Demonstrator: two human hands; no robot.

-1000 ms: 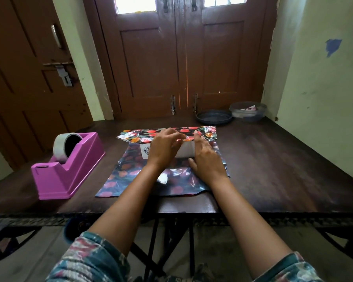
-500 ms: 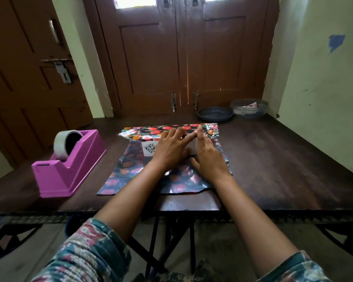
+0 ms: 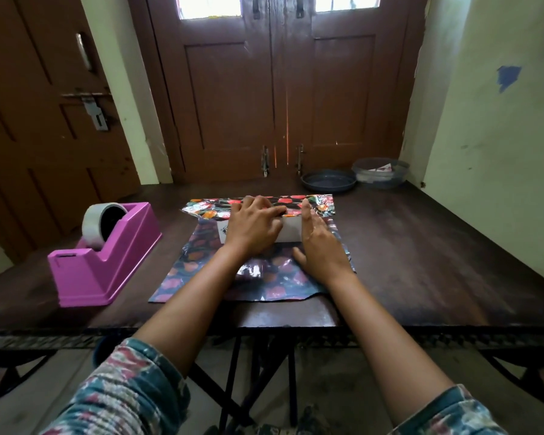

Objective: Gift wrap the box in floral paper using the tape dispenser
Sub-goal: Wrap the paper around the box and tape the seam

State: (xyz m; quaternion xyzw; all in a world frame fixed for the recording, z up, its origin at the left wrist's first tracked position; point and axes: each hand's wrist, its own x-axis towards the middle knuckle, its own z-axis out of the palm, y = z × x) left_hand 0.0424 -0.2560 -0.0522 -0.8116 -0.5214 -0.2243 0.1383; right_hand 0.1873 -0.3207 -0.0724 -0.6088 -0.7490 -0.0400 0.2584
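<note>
A small white box [image 3: 291, 232] lies on a sheet of dark floral paper [image 3: 201, 271] in the middle of the table. The paper's far flap [image 3: 319, 207] is folded over the box's top. My left hand [image 3: 253, 229] presses that flap down on the box, fingers spread flat. My right hand [image 3: 321, 246] rests against the box's right end, palm on the paper, fingers straight. The pink tape dispenser [image 3: 107, 262] with its roll of tape [image 3: 99, 222] stands at the left, apart from both hands.
A dark shallow dish [image 3: 328, 180] and a clear bowl [image 3: 380, 172] sit at the table's far right by the brown doors. The table's front edge [image 3: 421, 328] is close to me. A pale wall bounds the right side.
My left hand has shifted a little forward over the box top, with the fingers flatter on the flap. My right hand has stayed at the box's right end.
</note>
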